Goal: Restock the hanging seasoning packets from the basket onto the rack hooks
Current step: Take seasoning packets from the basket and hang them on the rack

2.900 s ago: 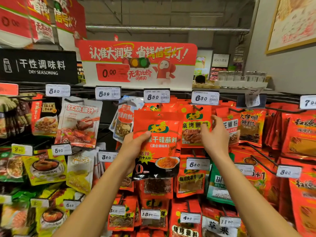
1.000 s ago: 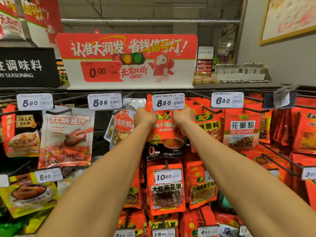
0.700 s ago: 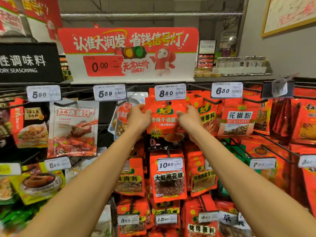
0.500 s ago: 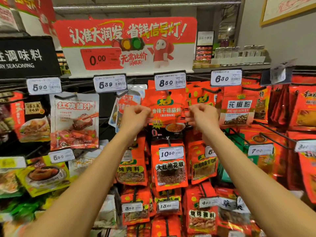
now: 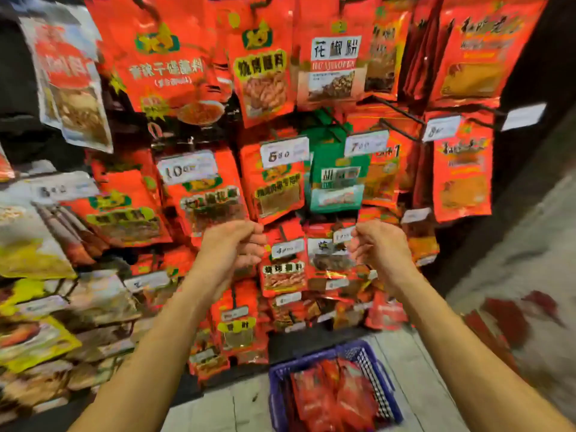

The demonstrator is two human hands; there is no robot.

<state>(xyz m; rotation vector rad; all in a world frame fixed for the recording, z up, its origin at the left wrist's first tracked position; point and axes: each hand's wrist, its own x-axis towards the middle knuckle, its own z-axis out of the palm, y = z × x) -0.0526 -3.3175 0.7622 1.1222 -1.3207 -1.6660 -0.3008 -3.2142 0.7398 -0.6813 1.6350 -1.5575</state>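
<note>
Hands: we see our left hand (image 5: pixel 232 247) and right hand (image 5: pixel 378 246) raised side by side before the rack's lower rows, fingers loosely curled, grasping nothing.
Basket: the blue basket (image 5: pixel 381 381) sits on the floor (image 5: pixel 414 357) at the rack's foot, below our right forearm, with red seasoning packets (image 5: pixel 330 397) piled inside.
Rack: we note the dipping-powder packet (image 5: pixel 165 60) hanging at the rack's upper left edge, a pepper-powder packet (image 5: pixel 335 67) hanging to its right, and a green packet (image 5: pixel 338 179) in the row beneath.
Tags: white price tags (image 5: pixel 284 152) front the hooks; blur hides most digits.
</note>
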